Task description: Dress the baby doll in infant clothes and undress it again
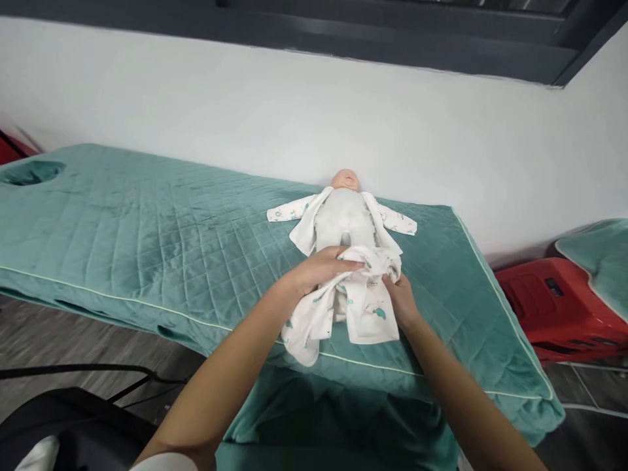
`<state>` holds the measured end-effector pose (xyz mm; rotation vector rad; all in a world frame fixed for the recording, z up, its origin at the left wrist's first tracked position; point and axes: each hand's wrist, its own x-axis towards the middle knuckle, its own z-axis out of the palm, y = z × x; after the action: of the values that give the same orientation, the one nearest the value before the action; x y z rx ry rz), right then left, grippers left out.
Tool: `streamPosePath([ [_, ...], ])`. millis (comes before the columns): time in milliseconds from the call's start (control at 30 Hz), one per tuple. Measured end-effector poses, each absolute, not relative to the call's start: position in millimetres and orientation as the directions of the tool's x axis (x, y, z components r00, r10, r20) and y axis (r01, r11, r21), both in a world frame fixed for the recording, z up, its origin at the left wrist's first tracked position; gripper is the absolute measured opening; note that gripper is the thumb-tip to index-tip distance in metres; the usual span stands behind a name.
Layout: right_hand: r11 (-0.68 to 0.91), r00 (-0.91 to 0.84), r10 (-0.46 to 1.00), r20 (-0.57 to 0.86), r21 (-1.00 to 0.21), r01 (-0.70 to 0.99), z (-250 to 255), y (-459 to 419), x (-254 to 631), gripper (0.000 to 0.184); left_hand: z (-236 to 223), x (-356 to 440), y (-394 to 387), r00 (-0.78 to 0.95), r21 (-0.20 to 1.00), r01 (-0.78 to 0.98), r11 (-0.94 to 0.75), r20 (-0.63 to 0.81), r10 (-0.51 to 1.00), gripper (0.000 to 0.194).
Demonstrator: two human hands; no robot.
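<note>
A baby doll [345, 216] lies on its back on the green quilted bed [220, 222], its head by the wall. Its white printed jacket [309, 226] hangs open at the front, with both sleeves spread out sideways. Over the doll's legs are white printed baby pants [375, 311], bunched at the top. My left hand [324, 268] grips the left side of the bunched cloth, thumb on top. On the other side my right hand [401, 297] is closed on the cloth's edge, its fingers partly hidden. The doll's lower legs are mostly covered.
A red plastic chair [564, 307] stands right of the bed, with green cloth over part of it. The white wall [220, 111] borders the bed's far side. At lower left are a black seat [73, 425] and a dark cable [88, 369]. The bed has a face hole [32, 172] at far left.
</note>
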<state>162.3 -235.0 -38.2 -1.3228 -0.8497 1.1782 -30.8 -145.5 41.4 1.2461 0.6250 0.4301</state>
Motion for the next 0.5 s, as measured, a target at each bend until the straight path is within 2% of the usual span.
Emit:
streamPosePath([
  [100, 0.023, 0.425, 0.905, 0.024, -1.000, 0.008, -35, -213, 164, 0.043, 45, -20, -127, 0.675, 0.997, 0.075, 0.017, -0.063, 0.736, 0.033],
  [133, 0.054, 0.434, 0.898, 0.068, -0.997, 0.046, -33, -205, 163, 0.039, 46, -16, -121, 0.650, 0.990, 0.110, -0.091, -0.002, 0.760, 0.029],
  [267, 0.172, 0.521, 0.826, 0.214, -0.977, 0.128, -32, -177, 160, 0.034, 40, -4, -97, 0.527, 0.870, 0.276, -0.410, 0.220, 0.821, 0.020],
  [367, 0.140, 0.596, 0.776, 0.207, -0.978, 0.156, -40, -165, 160, 0.033, 23, -2, -90, 0.417, 0.839, 0.319, -0.440, 0.293, 0.860, 0.017],
  [500, 0.120, 0.616, 0.766, 0.185, -0.982, 0.147, -48, -163, 155, 0.029, -5, -9, -92, 0.228, 0.941, 0.163, -0.295, 0.255, 0.940, 0.016],
])
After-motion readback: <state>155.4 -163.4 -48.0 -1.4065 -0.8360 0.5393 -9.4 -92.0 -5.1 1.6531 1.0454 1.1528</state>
